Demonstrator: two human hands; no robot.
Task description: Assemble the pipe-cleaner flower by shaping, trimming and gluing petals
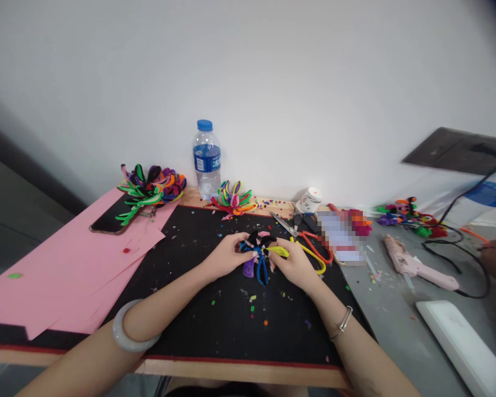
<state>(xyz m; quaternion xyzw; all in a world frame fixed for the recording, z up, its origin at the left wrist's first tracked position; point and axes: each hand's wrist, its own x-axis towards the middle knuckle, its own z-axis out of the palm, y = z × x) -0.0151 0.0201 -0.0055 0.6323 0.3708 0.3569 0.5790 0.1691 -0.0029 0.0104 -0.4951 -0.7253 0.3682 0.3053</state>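
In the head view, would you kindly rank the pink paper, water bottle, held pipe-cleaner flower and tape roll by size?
1. pink paper
2. water bottle, pipe-cleaner flower: alike, unranked
3. tape roll

Flower (pixel 259 259) I'm seeing is blue, purple, black and yellow. Black mat (pixel 215 314), pink paper (pixel 66 264), and a pink glue gun (pixel 413 267) too.

Bottle (pixel 206 160) behind flower (pixel 262 270); glue gun (pixel 417 267) right.
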